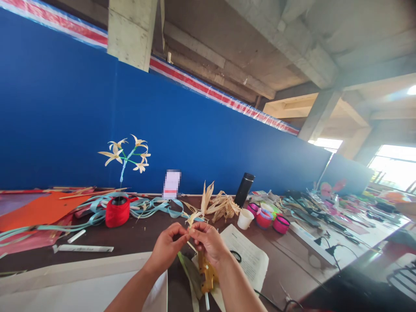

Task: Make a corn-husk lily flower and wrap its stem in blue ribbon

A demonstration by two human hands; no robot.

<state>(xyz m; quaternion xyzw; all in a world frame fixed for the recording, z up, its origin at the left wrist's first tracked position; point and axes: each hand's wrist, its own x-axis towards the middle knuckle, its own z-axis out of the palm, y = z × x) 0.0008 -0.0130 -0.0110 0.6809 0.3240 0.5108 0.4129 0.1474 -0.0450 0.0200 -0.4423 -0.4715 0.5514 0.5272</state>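
Observation:
My left hand and my right hand meet over the brown table, fingertips pinched together. Between them is a small pale husk flower, its petals pointing up. A thin pale stem slants down below the fingers. Under my right hand lies a yellow glue gun, partly covered by the hand, with a white stick at its lower end. Green husk strips lie beside it. Further back at the left, a finished spray of cream flowers stands upright in a red-wrapped holder.
Dry husks, a black bottle, a white cup and pink yarn rolls stand behind my hands. Printed paper lies right, white board left. A power strip and cables are further right.

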